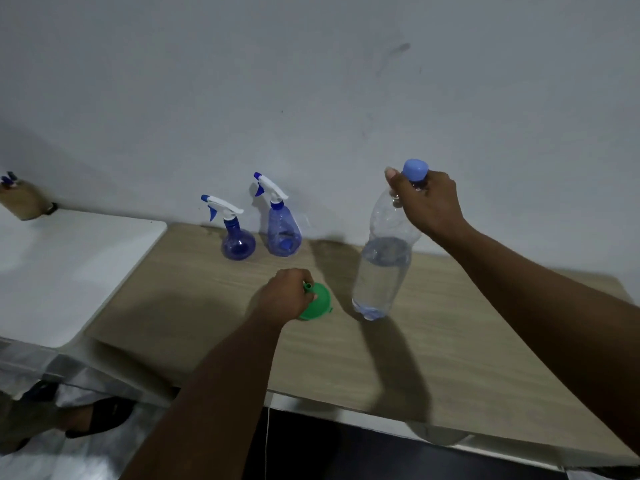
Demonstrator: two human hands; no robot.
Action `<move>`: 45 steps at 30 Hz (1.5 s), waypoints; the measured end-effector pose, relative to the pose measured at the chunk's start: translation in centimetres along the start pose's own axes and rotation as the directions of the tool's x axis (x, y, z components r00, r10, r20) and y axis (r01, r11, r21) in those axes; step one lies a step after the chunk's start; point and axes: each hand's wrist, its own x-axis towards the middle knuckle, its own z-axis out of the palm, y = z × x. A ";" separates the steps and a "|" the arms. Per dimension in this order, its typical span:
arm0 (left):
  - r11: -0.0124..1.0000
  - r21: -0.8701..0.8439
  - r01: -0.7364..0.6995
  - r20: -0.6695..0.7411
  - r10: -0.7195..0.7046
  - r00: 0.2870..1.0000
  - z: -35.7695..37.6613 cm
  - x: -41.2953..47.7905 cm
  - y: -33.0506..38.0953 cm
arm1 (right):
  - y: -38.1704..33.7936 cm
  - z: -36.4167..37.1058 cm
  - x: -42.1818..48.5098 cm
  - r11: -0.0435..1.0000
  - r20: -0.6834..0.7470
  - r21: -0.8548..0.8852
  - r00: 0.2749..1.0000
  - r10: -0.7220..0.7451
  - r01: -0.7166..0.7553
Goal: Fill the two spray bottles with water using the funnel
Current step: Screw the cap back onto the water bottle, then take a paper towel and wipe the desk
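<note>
Hands are both gripping: left hand (pixel 285 294) is clutching the green funnel (pixel 317 303) on the wooden table (pixel 450 358), right hand (pixel 427 200) is grasping the water bottle (pixel 384 268) neck; two spray bottles (pixel 239 233) are standing capped by the wall (pixel 311 81).

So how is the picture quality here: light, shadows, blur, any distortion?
Head view: dim, bluish light; the water bottle throws a long dark shadow toward the near edge of the table, and the left hand on the funnel shades the wood to its left. Wide-angle bending curves the table edges; the right hand looks slightly soft.
</note>
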 end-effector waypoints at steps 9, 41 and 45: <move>0.992 0.037 -0.123 -0.042 0.125 0.991 -0.3 8.6 4.7 | 1.1 -1.2 6.4 0.994 -0.087 -0.108 0.995 -0.044 0.034; 0.948 -0.175 -0.267 0.077 0.284 0.956 0.4 8.9 6.5 | 4.4 -1.0 2.4 0.975 -0.272 -0.096 0.947 0.170 -0.203; 0.891 -0.237 -0.388 0.118 0.423 0.899 2.4 5.8 10.0 | 6.5 -3.6 -4.7 0.920 -0.324 -0.206 0.911 0.256 -0.332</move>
